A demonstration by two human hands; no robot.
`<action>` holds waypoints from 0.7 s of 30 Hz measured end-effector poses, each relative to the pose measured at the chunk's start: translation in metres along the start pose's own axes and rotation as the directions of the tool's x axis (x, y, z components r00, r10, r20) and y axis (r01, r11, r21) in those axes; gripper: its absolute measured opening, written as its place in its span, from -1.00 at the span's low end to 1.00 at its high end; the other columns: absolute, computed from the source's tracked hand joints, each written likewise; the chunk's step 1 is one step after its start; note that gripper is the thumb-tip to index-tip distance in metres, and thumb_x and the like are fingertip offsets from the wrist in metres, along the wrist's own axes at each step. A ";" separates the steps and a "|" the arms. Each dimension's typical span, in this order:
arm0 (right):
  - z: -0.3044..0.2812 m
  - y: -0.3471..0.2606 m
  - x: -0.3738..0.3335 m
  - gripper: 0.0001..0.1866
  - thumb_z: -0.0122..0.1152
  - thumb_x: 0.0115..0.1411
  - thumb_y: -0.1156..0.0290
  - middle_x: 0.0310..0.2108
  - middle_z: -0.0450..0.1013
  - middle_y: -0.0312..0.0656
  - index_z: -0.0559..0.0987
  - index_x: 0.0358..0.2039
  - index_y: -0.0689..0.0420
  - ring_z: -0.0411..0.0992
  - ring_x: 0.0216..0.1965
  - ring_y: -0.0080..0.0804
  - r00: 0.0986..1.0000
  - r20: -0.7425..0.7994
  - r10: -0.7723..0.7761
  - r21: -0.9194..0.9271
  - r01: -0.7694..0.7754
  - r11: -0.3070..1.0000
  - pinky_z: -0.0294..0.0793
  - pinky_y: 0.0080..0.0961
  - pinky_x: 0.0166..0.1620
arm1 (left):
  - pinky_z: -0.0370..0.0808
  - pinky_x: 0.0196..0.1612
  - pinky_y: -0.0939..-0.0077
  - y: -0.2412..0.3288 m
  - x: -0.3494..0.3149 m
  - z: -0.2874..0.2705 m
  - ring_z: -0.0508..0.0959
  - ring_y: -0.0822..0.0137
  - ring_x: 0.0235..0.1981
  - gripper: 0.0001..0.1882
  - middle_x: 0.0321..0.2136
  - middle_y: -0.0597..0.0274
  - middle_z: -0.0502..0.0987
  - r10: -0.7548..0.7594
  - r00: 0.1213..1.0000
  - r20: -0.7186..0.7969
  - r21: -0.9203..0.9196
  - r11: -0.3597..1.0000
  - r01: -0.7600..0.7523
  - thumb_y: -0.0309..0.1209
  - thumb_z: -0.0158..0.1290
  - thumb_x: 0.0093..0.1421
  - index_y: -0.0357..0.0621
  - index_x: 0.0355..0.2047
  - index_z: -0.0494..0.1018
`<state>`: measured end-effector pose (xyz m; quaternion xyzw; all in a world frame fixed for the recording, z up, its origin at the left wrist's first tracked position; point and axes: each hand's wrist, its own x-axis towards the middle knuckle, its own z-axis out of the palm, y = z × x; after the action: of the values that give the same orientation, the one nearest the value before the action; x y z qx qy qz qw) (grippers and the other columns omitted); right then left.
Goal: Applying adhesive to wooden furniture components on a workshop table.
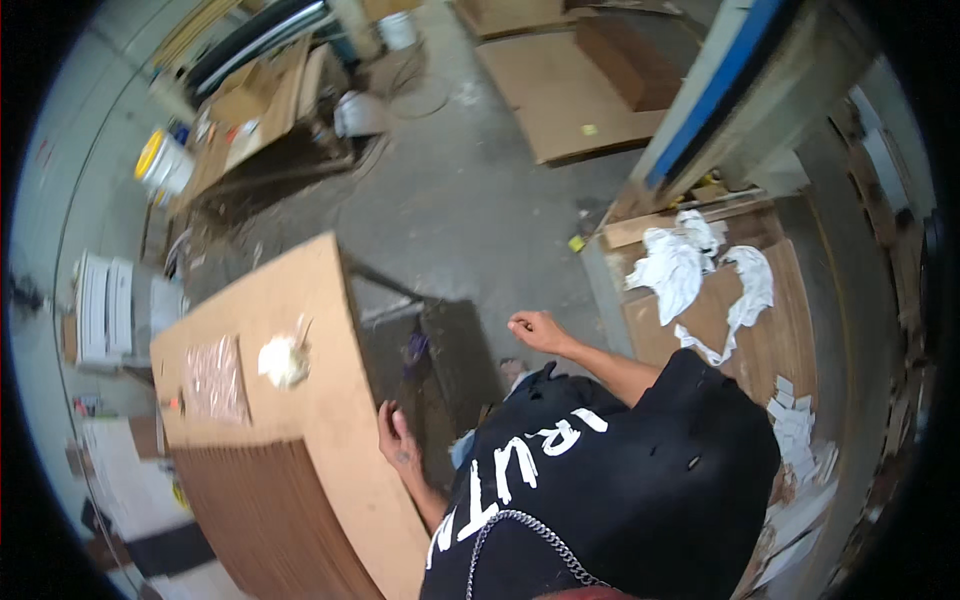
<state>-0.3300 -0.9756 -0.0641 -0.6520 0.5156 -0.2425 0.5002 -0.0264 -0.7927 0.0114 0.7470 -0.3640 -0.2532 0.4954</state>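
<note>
My left hand [399, 440] hangs beside the right edge of a light wooden tabletop [325, 375], fingers loosely extended and apart, holding nothing visible. Whether it touches the edge I cannot tell. Out over the floor, my right hand [538, 331] is held in front of my body with its fingers curled in; nothing shows in it. On the tabletop lie a clear plastic bag of pinkish contents [217, 380] and a crumpled whitish cloth or wad [284, 360]. A stack of brown boards with ridged edges [265, 515] covers the table's near part.
At right, white rags [672, 268] lie on a brown board stack [775, 330] beside a blue-edged post [715, 90]. Flat cardboard [540, 95] lies on the floor ahead. Far left stand a cluttered bench [285, 115] and a white bucket with yellow rim [165, 162].
</note>
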 end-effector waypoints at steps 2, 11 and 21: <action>-0.053 0.020 0.027 -0.68 0.11 0.24 0.22 -0.45 0.55 -0.15 0.56 -0.23 0.25 0.54 -0.39 -0.46 0.983 -0.185 -0.002 0.057 0.013 0.998 0.48 -0.50 -0.31 | 0.42 0.01 0.45 0.065 0.052 0.052 0.53 0.27 -0.08 -0.60 -0.11 0.08 0.54 0.079 0.938 0.336 0.078 0.991 -0.112 -0.27 -0.01 0.31 -0.29 0.06 0.39; -0.157 0.033 0.119 -0.58 0.04 0.31 0.08 -0.29 0.54 -0.18 0.49 -0.11 0.21 0.53 -0.29 -0.45 0.853 -0.355 0.382 0.493 -0.176 0.852 0.51 -0.52 -0.24 | 0.27 -0.60 0.59 -0.095 0.199 0.194 0.36 0.51 -0.64 -0.54 -0.55 0.42 0.44 -0.374 0.590 0.716 0.158 0.909 0.385 -0.03 0.04 0.25 -0.27 -0.26 0.49; -0.271 0.252 0.282 -0.38 -0.04 0.28 -0.11 -0.21 0.50 -0.12 0.43 0.05 0.21 0.51 -0.31 -0.42 0.645 -0.040 0.763 0.608 -0.591 0.531 0.51 -0.48 -0.32 | 0.43 -0.52 0.52 -0.173 0.389 0.354 0.50 0.44 -0.49 -0.59 -0.46 0.24 0.53 -0.456 0.358 0.815 0.261 0.840 0.476 -0.06 0.05 0.24 -0.21 -0.24 0.52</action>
<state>-0.5648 -1.3339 -0.2444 -0.1806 0.7080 -0.2576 0.6323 -0.0014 -1.2563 -0.2906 0.5891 -0.3294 -0.7191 0.1655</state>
